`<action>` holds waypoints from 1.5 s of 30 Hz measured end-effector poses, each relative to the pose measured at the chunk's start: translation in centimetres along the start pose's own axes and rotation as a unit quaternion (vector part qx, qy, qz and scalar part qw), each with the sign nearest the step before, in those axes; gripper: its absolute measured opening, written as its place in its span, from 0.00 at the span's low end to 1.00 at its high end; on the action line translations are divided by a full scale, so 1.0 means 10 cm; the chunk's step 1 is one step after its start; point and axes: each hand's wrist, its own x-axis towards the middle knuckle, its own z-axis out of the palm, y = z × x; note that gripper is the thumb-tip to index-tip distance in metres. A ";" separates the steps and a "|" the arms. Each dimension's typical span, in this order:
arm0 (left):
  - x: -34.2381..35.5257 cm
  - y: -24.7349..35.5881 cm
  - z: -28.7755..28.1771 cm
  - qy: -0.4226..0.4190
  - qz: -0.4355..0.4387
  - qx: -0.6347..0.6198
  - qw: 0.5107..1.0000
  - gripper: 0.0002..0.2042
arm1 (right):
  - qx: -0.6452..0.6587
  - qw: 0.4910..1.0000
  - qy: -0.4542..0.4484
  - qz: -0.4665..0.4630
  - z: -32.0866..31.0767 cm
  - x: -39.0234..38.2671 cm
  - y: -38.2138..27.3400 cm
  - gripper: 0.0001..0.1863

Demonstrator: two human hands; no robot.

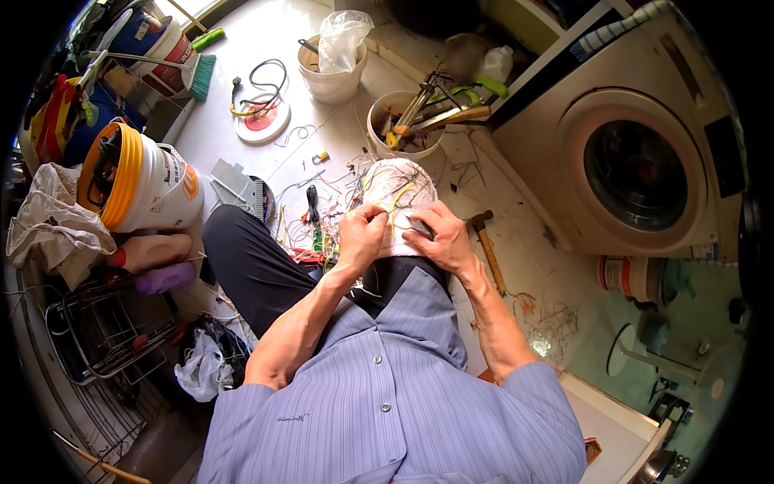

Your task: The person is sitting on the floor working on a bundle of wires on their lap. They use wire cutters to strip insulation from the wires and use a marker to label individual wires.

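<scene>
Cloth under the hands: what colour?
Pale pink, nearly white in the bright light; the cloth shows best in the head view.

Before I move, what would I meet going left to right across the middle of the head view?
White bucket with an orange rim → black coiled cable → left hand → right hand → hammer → washing machine.

Around me I see a pale tiled floor [339,125], bright light [278,18] falling across it from ahead on my left until its far end nearly whitens. On my right stands a light-coloured washing machine [629,97] with a round dark door [637,165], beside a white-edged shelf [580,31]; on my left, a metal wire rack [109,371]
</scene>
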 end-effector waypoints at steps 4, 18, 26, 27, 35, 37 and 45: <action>-0.04 0.31 -0.07 -0.052 -0.122 -0.152 0.979 0.07 | 0.194 0.925 0.001 0.325 -0.02 -0.06 0.05 0.09; -0.16 0.74 -0.18 -0.130 -0.256 -0.326 0.901 0.04 | 0.377 0.886 -0.026 0.268 -0.11 0.10 -0.12 0.06; -0.19 0.77 -0.31 -0.157 -0.295 -0.386 0.860 0.04 | 0.218 0.949 -0.095 0.207 -0.26 0.12 -0.35 0.04; -0.19 0.77 -0.34 -0.159 -0.299 -0.396 0.854 0.05 | 0.152 0.970 -0.093 0.164 -0.25 0.10 -0.28 0.04; -0.28 0.82 -0.68 -0.128 -0.276 -0.408 0.861 0.04 | 0.256 0.921 0.101 0.277 -0.49 0.04 0.10 0.06; -0.25 0.80 -0.70 -0.119 -0.263 -0.409 0.866 0.04 | 0.280 0.910 0.056 0.302 -0.49 0.07 0.06 0.07; -0.31 0.90 -0.65 -0.071 -0.185 -0.251 0.948 0.04 | 0.261 0.950 0.041 0.165 -0.18 0.26 -0.56 0.10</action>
